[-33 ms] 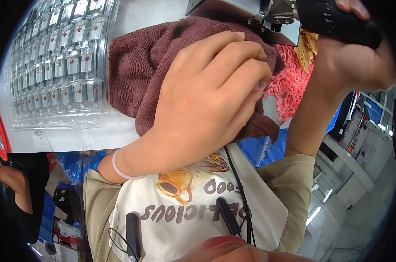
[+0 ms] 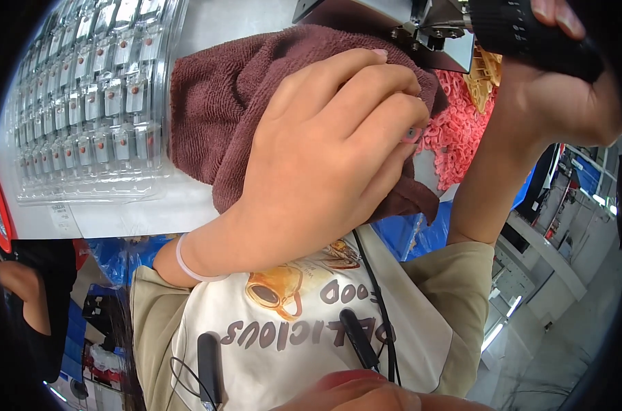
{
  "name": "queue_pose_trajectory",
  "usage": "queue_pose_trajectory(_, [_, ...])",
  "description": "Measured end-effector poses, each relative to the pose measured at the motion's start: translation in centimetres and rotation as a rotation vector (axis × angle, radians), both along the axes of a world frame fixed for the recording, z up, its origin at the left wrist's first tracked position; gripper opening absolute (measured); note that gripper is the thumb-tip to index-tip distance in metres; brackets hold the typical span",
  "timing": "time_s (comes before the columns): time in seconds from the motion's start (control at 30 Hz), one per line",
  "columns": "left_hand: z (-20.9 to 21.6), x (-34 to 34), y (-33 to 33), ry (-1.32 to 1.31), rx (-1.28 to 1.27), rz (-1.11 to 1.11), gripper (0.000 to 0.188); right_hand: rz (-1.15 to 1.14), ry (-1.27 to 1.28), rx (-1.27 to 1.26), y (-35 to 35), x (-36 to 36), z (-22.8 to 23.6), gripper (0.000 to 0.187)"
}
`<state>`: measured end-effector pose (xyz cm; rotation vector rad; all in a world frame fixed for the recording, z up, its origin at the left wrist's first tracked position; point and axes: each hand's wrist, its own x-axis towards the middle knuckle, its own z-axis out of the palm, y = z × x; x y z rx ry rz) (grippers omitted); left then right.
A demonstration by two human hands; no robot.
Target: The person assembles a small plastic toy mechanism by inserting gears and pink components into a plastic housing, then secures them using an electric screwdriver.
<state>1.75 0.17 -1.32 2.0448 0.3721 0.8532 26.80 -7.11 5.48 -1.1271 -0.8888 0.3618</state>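
My left hand [image 2: 331, 151] lies on a crumpled dark red-brown towel [image 2: 211, 109], its fingers curled. A small pink plastic piece [image 2: 411, 134] with a dark round spot shows between those fingers; most of it is hidden. At the upper right, my right hand [image 2: 564, 103] is wrapped round a black cylindrical tool [image 2: 530, 34] with a white scale, which looks like a power screwdriver. The tool's metal shaft reaches left to a metal fixture [image 2: 437, 31] just beyond the towel. Beside my left fingertips is a heap of small pink plastic parts [image 2: 455, 130].
Clear plastic trays [image 2: 91, 103] filled with rows of small grey parts with red dots stand on the table [image 2: 119, 219] at the left. Yellowish plastic parts [image 2: 482, 79] lie by the pink heap. Blue plastic [image 2: 431, 233] hangs below the edge. Another person's arm [image 2: 23, 288] shows at far left.
The black tool has shifted very slightly right and down, and its scale has turned a little. My left hand and the towel are almost unchanged.
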Motion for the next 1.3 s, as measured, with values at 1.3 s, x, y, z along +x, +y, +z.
queue_pose_trajectory(1.3, [-1.1, -0.1, 0.0, -0.086, -0.021, 0.054, 0.018, 0.015, -0.053, -0.08, -1.6, -11.1, 2.3, 0.015])
